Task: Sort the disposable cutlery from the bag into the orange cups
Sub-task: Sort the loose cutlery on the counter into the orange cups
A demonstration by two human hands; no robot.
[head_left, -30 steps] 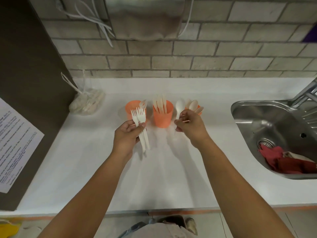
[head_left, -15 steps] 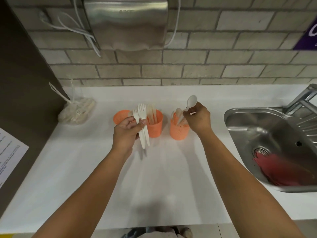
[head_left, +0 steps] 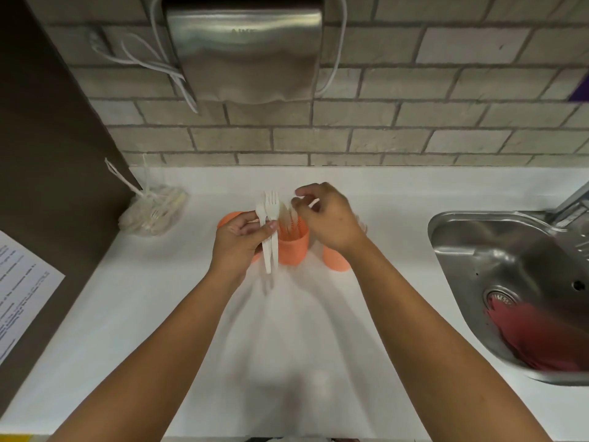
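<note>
No writing was legible. The left hand (head_left: 241, 240) had its fingers clamped on two forks (head_left: 270, 224), upright, tines up; the right hand (head_left: 328, 218) pinched nothing visible.

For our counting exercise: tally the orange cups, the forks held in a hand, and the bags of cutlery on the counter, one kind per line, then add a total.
Orange cups: 3 (left, middle, right, the outer two partly hidden by hands)
Forks in the left hand: 2
Bags of cutlery: 1
Total: 6
</note>
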